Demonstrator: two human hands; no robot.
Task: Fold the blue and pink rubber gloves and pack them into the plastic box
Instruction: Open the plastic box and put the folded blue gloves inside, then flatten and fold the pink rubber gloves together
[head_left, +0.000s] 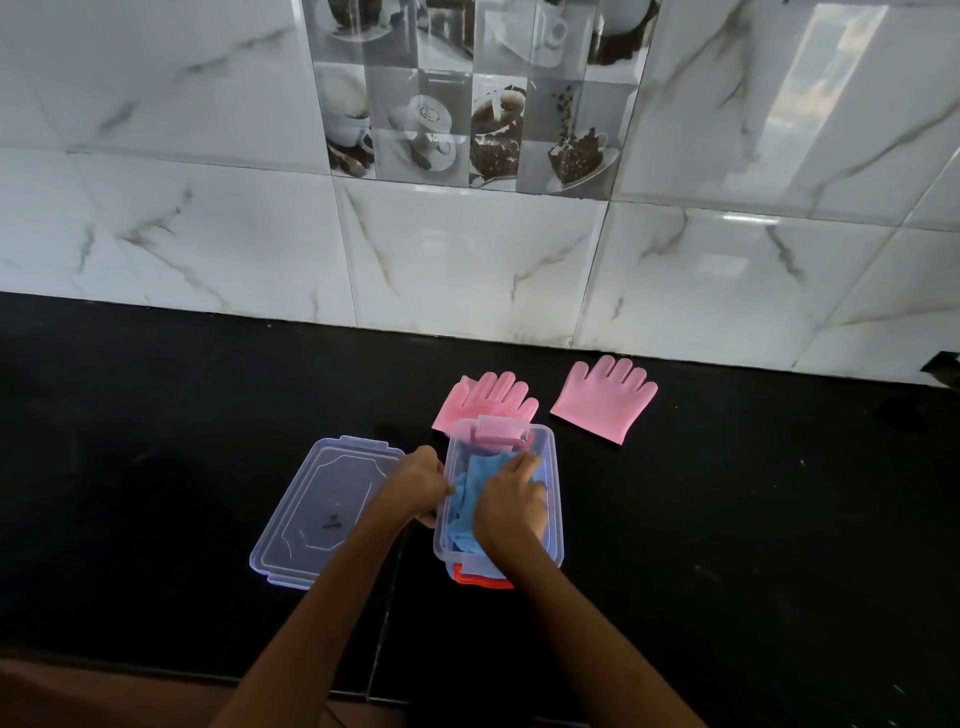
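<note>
the blue rubber gloves are bundled inside the clear rectangular plastic box on the black counter. two flat pink rubber gloves lie beyond the hands, not yet folded, one touching the box's far end. the right hand presses down on the blue bundle, fingers spread, pinching nothing. just left of it, the left hand curls around the box's side wall. the clear plastic lid lies further left.

On my black desk lie a clear plastic box, its lid just left, and two pink gloves behind.
</note>
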